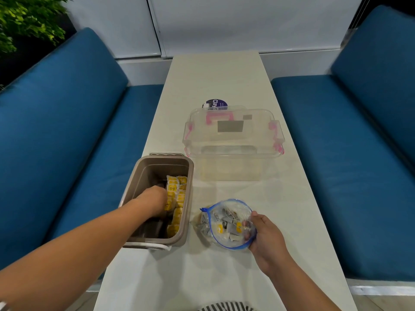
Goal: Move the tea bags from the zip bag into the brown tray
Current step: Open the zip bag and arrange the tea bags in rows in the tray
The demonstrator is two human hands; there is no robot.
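Left hand (152,199) dips into the matte, round-cornered brown tray (147,173) at the tabletop's left edge, fingers hidden among glossy yellow tea bags (179,198); its grip cannot be told. Right hand (267,241) pinches the crinkly clear zip bag (226,212) by its blue rim.

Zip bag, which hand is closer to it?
Right. The right hand grips the zip bag at its rim. The left hand is off to its left, down inside the tray among the tea bags.

yellow tea bags (177,198), brown tray (188,176), blue-rimmed zip bag (226,241)
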